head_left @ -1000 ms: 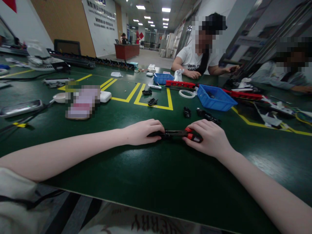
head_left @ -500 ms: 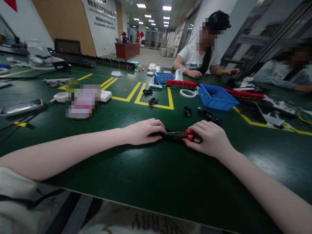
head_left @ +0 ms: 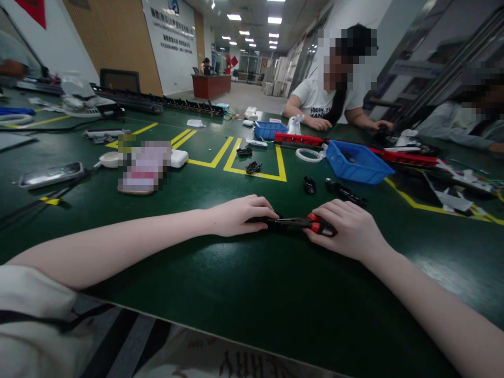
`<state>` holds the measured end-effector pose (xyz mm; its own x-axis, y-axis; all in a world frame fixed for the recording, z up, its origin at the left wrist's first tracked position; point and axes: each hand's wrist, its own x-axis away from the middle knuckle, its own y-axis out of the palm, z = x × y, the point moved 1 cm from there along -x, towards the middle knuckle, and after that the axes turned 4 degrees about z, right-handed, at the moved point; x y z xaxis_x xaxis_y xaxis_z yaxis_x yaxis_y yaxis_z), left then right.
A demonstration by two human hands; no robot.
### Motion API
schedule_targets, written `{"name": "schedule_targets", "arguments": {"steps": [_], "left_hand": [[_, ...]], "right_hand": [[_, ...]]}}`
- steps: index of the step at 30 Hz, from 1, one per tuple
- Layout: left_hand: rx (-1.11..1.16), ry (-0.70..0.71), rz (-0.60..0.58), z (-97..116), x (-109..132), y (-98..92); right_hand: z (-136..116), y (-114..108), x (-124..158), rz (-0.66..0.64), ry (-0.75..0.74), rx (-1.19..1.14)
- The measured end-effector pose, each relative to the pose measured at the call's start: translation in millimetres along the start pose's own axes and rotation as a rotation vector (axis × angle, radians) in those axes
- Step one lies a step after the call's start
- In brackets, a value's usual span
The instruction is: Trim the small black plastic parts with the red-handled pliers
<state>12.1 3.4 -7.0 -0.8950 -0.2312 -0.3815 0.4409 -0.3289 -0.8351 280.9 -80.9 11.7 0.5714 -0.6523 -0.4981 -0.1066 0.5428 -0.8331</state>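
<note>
My right hand (head_left: 346, 228) is wrapped round the red and black handles of needle-nose pliers (head_left: 293, 222). Their long jaws point left and reach the fingertips of my left hand (head_left: 244, 215). Pinched in those left fingers is a small black part (head_left: 258, 220), mostly hidden by the hand; its exact kind does not show. The plier tips meet or overlap this part; whether they grip it I cannot tell. Beyond my right hand lie a black piece (head_left: 309, 185) and a longer black part (head_left: 346, 192) on the green table (head_left: 252, 294).
Two small black pieces lie inside a yellow tape outline (head_left: 283, 163). A blue bin (head_left: 358, 163), a white ring (head_left: 309, 155) and a red strip (head_left: 299, 139) are farther back. At left are a phone (head_left: 144, 168) and a white case (head_left: 179, 158). A co-worker sits across the table.
The whole view has shifted slightly, so the scene appears a little farther right and lower. My hands keep the same hold on the pliers and the black part.
</note>
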Motion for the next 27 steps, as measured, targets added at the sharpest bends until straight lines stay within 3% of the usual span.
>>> {"name": "schedule_targets", "arguments": {"steps": [10,27], "left_hand": [[-0.065,0.063,-0.001,0.2,1.1,-1.7],[-0.087,0.045,0.0,1.5,0.5,-1.8]], "right_hand": [[-1.5,4.8,0.3,0.029,-0.04,0.016],[1.9,3.3,2.2,0.064,0.01,-0.043]]}}
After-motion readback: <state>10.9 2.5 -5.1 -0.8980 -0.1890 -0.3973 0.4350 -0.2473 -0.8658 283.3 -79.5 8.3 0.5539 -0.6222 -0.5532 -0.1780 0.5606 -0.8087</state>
